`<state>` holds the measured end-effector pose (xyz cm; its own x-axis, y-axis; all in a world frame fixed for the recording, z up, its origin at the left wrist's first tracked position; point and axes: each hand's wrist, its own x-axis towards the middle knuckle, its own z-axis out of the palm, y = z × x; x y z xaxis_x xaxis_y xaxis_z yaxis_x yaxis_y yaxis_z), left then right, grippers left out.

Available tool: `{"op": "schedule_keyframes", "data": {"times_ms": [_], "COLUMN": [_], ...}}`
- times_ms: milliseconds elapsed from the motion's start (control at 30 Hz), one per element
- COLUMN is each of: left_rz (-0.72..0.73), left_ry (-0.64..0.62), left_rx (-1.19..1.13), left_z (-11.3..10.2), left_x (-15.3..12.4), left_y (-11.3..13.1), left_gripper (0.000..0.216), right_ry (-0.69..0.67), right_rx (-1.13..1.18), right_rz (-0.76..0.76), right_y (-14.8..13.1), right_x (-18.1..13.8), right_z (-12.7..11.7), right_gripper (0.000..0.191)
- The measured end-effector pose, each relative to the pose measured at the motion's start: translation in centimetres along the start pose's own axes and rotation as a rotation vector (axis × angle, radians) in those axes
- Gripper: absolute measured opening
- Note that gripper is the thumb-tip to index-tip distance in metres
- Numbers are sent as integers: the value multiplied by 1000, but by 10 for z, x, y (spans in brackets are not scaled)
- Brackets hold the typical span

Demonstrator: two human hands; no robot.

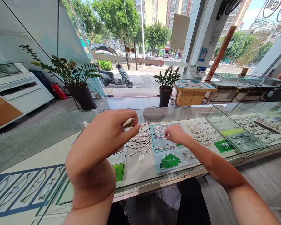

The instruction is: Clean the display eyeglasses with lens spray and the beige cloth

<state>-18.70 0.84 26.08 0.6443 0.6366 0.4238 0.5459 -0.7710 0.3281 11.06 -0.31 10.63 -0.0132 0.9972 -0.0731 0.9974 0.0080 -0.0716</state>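
My left hand [110, 134] is raised above a glass display counter [49, 137], its fingers pinched on a small beige cloth [128, 122]. My right hand [175, 134] reaches inside the case, fingers curled at a pair of glasses [159, 135] on a light blue tray [165, 137]. Whether it grips the frame is not clear. Rows of dark-rimmed glasses [140, 143] lie just left of that tray.
More trays of glasses [243, 137] fill the counter to the right and lower left. A green sign [170, 161] sits at the front of the blue tray. Potted plants [166, 84] and another display counter [192, 90] stand beyond, by the shop windows.
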Motion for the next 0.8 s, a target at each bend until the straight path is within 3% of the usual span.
{"op": "schedule_keyframes", "data": {"times_ms": [100, 167, 300, 433, 567, 667, 800], "left_rz": [26, 7, -111, -186, -239, -287, -341], "left_ry": [81, 124, 201, 202, 278, 318, 279], "left_rx": [-86, -130, -265, -468, -539, -535, -615], "left_z": [1, 6, 34, 84, 133, 158, 168], "left_x": [3, 9, 31, 45, 42, 36, 30], "left_y": [3, -1, -30, -74, -104, -111, -106], "left_gripper": [31, 32, 36, 42, 44, 46, 45], "right_ry": [112, 218, 442, 649, 780, 840, 876], "right_rx": [100, 287, 644, 800, 724, 618, 525], "right_rz": [-2, -3, -26, -170, -289, -312, -368], "right_y": [6, 5, -7, -26, -35, -32, -30], "right_x": [-13, -17, -8, 20, 42, 49, 51], "right_z": [-29, -45, -55, -37, -9, 10, 29], "right_gripper": [15, 16, 14, 17, 23, 27, 30]}}
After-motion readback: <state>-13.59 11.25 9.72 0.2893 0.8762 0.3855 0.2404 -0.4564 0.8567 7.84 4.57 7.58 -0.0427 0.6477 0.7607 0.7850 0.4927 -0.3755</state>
